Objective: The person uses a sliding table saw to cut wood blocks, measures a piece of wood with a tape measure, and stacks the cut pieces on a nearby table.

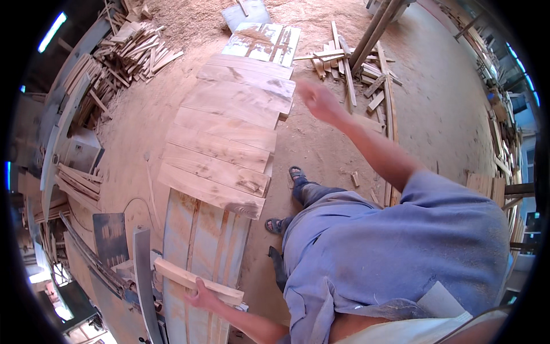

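My left hand is closed on a narrow wooden board that lies across the near end of a long metal machine bed. The thumb shows on top of the board, while the other fingers are partly hidden. My right hand is stretched out to the far side, smeared by motion, beside the right ends of several wide planks. Its fingers do not show clearly. Those planks rest side by side across the bed, with dark knots and stains on some of them.
An upright metal fence stands along the bed's left edge. Piled offcuts lie at the far left. More wood scraps surround a post at the far right. Sawdust covers the floor behind.
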